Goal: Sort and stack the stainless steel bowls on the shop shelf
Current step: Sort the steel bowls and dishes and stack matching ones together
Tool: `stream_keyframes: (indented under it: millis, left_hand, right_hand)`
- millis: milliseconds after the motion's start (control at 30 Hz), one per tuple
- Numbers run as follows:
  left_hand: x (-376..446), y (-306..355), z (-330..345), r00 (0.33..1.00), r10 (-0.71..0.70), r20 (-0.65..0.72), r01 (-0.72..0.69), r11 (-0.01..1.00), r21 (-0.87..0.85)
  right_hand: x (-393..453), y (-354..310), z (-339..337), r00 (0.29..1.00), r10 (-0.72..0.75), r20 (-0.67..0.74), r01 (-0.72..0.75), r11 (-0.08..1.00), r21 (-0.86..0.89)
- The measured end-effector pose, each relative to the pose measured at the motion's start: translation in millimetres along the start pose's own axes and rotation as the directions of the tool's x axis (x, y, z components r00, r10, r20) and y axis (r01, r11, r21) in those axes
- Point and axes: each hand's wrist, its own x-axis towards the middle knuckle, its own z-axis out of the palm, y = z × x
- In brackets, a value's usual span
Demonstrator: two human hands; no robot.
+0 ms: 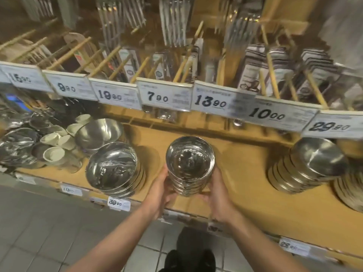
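Observation:
A stack of several small stainless steel bowls (pixel 190 165) stands upright at the middle of the wooden shelf (pixel 241 185), near its front edge. My left hand (pixel 164 190) grips the stack's lower left side and my right hand (pixel 217 195) grips its lower right side. To the left sits a wider stack of steel bowls (pixel 115 169), tilted toward me. Behind that one a single larger steel bowl (pixel 100 132) leans on its side. On the right stands a stack of brushed steel bowls (pixel 306 167), leaning left.
White ceramic cups (pixel 59 138) and shiny metal ware (pixel 15 142) crowd the shelf's left end. Another bowl stack (pixel 349 193) sits at the far right edge. Price tags (pixel 163 95) line the upper shelf, which overhangs with packaged utensils. Bare shelf lies between the middle and right stacks.

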Motion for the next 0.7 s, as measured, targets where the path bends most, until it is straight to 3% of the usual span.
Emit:
stream_keyframes:
  millis: [433, 700]
  left_hand:
    - [50, 2, 134, 0.983, 0.004, 0.186, -0.015, 0.998, 0.058]
    - [49, 0, 156, 0.988, -0.017, 0.151, 0.009, 0.999, 0.052]
  right_hand:
    - [13, -55, -122, 0.993, -0.066, -0.100, 0.068, 0.998, 0.010]
    - [14, -58, -140, 0.990, -0.034, -0.136, 0.039, 0.999, 0.035]
